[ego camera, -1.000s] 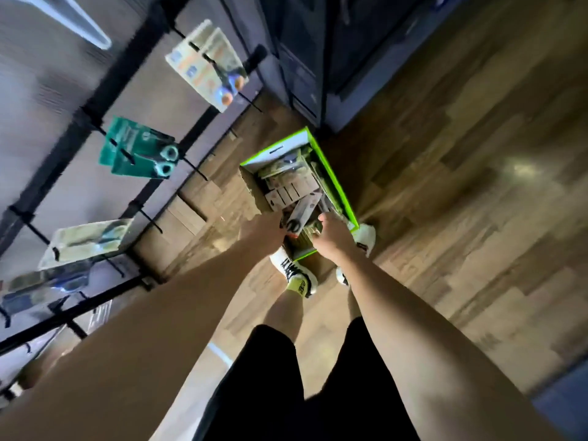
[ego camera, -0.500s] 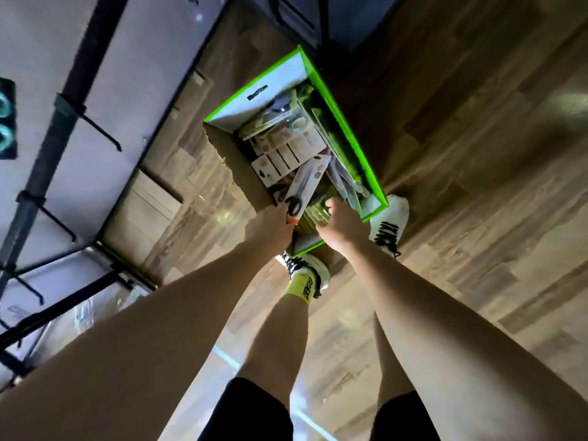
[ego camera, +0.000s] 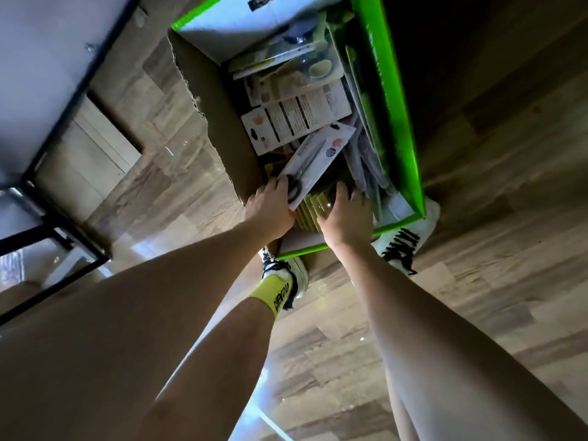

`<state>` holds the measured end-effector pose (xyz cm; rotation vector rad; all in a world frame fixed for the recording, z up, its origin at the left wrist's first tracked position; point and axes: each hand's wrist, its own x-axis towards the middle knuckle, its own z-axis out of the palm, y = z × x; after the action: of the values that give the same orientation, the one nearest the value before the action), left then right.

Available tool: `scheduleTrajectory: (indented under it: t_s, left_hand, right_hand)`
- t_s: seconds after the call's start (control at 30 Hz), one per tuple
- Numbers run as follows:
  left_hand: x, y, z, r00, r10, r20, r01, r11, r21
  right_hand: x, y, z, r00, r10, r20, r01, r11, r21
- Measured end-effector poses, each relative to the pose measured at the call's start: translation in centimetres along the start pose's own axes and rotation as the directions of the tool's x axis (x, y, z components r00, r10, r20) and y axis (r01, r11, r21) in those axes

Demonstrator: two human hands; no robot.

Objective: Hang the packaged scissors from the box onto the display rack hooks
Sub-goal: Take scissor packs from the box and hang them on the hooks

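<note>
The white carded scissors pack (ego camera: pixel 313 163) lies slantwise on top of the stock at the near end of the green-edged cardboard box (ego camera: pixel 399 122), not yet clear of the box. The left hand (ego camera: pixel 270 206) pinches its lower end, thumb under the card edge and fingers over the dark handle loops — a hold that probably keeps the hang end free for a hook. The right hand (ego camera: pixel 345 214) rests with fingers spread, loosely bent, on the upright yellow-green packs (ego camera: pixel 313 208) just beside it, apparently steadying them; whether it grips one cannot be told. Further packs (ego camera: pixel 296 117) lie flat toward the far end. The box stands on wood-plank flooring (ego camera: pixel 493 249), against the person's white shoes (ego camera: pixel 405 240). The black-framed rack base (ego camera: pixel 54 224) stands to the left — no hooks are in view.
</note>
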<state>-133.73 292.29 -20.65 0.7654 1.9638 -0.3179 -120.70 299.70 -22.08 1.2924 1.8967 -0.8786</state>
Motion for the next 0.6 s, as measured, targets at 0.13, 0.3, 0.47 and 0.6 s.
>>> scheduleTrajectory:
  t_s: [0.13, 0.3, 0.47, 0.6]
  left_hand:
    - [-0.8, 0.6, -0.2, 0.999, -0.010, -0.051, 0.009, 1.000, -0.014]
    - [-4.0, 1.7, -3.2, 0.989, -0.129, -0.077, 0.126, 0.991, -0.040]
    - [-8.6, 3.1, -7.9, 0.986, -0.133, -0.104, 0.131, 0.991, -0.023]
    - [-13.1, 4.0, -12.0, 0.985, -0.083, -0.151, 0.073, 0.995, -0.069]
  right_hand:
    - [0.1, -0.5, 0.2, 1.000, -0.019, -0.014, 0.019, 1.000, -0.025]
    - [-2.4, -0.8, -3.7, 0.997, -0.068, -0.046, 0.064, 0.994, -0.083]
    - [-7.0, -1.8, -8.3, 0.992, -0.105, -0.066, 0.107, 0.994, 0.029]
    - [-11.2, -2.8, -13.2, 0.987, -0.142, -0.080, 0.150, 0.983, 0.109]
